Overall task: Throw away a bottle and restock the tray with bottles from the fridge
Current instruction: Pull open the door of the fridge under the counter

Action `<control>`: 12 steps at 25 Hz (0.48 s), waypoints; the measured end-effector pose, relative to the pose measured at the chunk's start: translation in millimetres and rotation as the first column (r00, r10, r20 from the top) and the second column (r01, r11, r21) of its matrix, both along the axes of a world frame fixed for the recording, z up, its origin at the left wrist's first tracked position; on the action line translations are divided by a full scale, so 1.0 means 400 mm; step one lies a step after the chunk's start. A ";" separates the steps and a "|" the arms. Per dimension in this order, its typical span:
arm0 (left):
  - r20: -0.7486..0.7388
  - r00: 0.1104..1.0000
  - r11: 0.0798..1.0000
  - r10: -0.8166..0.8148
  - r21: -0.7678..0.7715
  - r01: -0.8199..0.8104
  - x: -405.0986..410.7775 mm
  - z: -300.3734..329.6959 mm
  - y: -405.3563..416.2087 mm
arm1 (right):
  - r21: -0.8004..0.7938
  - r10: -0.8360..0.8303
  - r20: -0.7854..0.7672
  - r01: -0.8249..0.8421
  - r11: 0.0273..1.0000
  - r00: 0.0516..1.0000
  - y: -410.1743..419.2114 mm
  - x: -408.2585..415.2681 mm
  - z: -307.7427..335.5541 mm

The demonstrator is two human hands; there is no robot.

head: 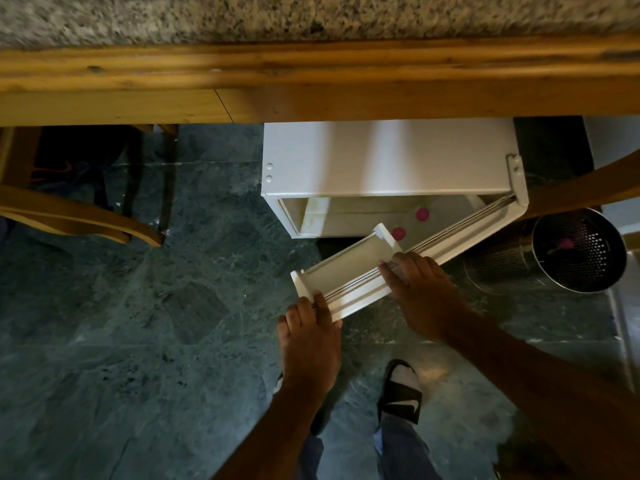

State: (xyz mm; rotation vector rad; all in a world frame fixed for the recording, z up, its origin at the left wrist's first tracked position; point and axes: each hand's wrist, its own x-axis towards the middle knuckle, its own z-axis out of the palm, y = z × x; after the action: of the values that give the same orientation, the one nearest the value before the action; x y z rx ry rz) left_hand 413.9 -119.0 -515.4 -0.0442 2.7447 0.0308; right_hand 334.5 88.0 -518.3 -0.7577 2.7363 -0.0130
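A small white fridge [381,161] stands on the floor under the counter, seen from above. Its door [460,233] is swung partly open toward me, hinged at the right. My left hand [308,327] grips the free end of the door's top edge. My right hand [419,285] rests on that edge further right, fingers curled over it. Two pink bottle caps [421,214] [398,233] show inside, behind the door shelf [346,265]. In the perforated metal bin [575,251] to the right lies a bottle with a pink cap [566,243]. The tray is out of view.
A granite counter [311,15] with a wooden edge [311,81] overhangs the fridge. A wooden chair [69,209] stands at left, and another curved wooden piece [588,185] at right. The floor is dark green stone. My sandalled foot [401,393] is below the door.
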 end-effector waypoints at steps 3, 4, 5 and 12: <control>0.012 1.000 1.000 0.002 -0.007 -0.002 0.022 0.009 0.018 | -0.012 0.016 -0.013 -0.016 1.000 1.000 0.013 0.013 -0.001; 0.011 1.000 1.000 0.004 -0.005 -0.004 0.029 0.009 0.023 | -0.014 0.020 -0.021 -0.020 1.000 1.000 0.019 0.018 -0.001; 0.013 1.000 1.000 0.006 -0.004 -0.006 0.036 0.007 0.026 | -0.016 0.024 -0.024 -0.024 1.000 0.999 0.024 0.023 -0.002; 0.036 0.999 1.000 0.011 0.010 -0.012 0.094 -0.009 0.062 | -0.008 0.064 0.011 -0.064 0.998 0.998 0.064 0.058 0.000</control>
State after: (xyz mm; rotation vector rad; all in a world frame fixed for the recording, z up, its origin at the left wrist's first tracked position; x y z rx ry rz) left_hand 451.6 -94.1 -518.8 -0.0571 2.7085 0.0462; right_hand 357.9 113.7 -518.3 -0.8439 2.7019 -0.0136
